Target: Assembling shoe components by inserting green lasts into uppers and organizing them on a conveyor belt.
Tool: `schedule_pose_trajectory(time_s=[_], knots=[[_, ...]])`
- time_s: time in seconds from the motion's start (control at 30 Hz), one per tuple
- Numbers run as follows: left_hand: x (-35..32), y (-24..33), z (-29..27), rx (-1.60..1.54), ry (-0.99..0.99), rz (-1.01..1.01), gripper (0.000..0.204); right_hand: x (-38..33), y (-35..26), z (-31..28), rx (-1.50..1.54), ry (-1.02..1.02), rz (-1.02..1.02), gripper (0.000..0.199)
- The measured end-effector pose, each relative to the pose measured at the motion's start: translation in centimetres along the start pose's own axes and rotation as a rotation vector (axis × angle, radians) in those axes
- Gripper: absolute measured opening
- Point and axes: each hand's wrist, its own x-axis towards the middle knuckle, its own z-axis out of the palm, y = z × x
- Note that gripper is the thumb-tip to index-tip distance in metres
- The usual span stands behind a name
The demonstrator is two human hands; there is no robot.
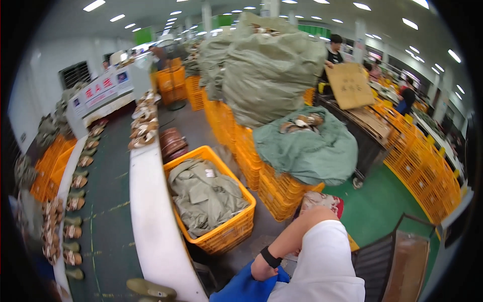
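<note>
My right arm in a white short sleeve comes in from the lower right, elbow raised, with a black band on the wrist. My right hand (261, 270) is low at the bottom edge, closed into a fold of blue cloth (244, 289), and its fingers are partly hidden by that cloth. Just ahead of it stands an orange plastic crate (229, 234) filled with folded olive-green sacks (206, 194). My left hand is out of the picture.
A dark green conveyor belt (108, 211) with a white rim (151, 221) runs along the left, with rows of shoe parts (75, 201) on it. Stacked orange crates (282, 189) carry big green sacks (266, 75). A person holds a cardboard sheet (349, 85) at the back right.
</note>
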Motion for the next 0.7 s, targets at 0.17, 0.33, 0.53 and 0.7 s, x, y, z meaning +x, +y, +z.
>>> schedule_pose_trajectory(time_s=[0.17, 0.33, 0.53, 0.7], knots=[[-3.4, 2.2, 1.3, 0.029, 0.041, -0.092, 0.083, -5.7, 0.6, -1.0, -0.076, -0.2, -0.158, 0.03], [-6.1, 2.0, 6.0, 0.114, 0.279, -0.2, 0.08, -1.3, -1.1, -3.2, -0.138, -0.366, -0.226, 0.03], [-8.3, 2.2, 7.6, 0.091, 0.461, -0.162, 0.064, 2.0, 1.8, -2.2, -0.093, -0.46, -0.235, 0.043], [-8.2, 3.0, 7.6, 0.109, 0.557, -0.201, 0.061, 3.9, 0.3, -9.9, -0.327, -0.436, -0.339, 0.024]])
